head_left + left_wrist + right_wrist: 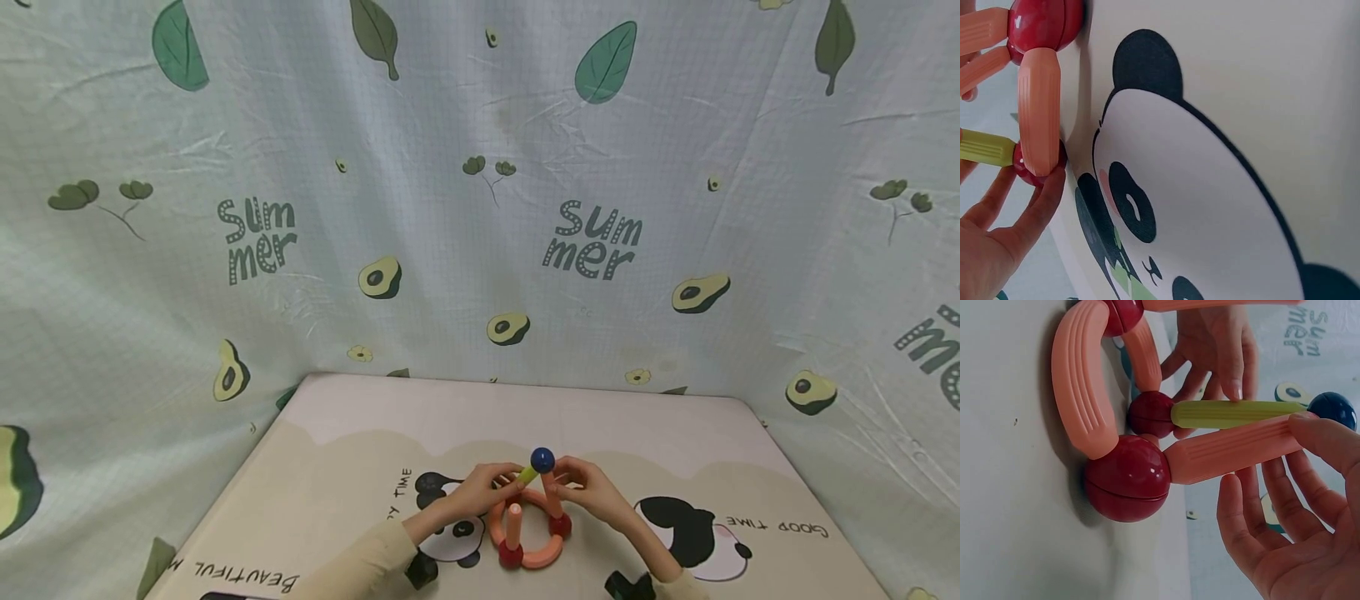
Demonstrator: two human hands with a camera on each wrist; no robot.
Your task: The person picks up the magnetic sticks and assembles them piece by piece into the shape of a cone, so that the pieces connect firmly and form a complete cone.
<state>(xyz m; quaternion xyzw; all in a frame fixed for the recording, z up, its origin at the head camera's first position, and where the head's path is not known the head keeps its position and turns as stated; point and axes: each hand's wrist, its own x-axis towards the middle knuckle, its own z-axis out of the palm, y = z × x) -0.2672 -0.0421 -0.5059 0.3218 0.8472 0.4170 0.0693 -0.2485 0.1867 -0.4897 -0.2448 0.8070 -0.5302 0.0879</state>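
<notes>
A ring of curved orange pieces joined by red balls lies on the mat. Two rods, a yellow-green one and an orange one, rise from the ring and come together at a blue ball. My left hand pinches the yellow-green rod, its fingers low by the red ball at the base. With thumb and fingers, my right hand grips the orange rod near its blue-ball end. Another orange rod stands up from the near red ball, its top free.
A pale mat printed with a panda, a dog-like face and lettering covers the table. Behind it hangs a curtain with leaves and avocados. A dark object shows at the bottom left edge.
</notes>
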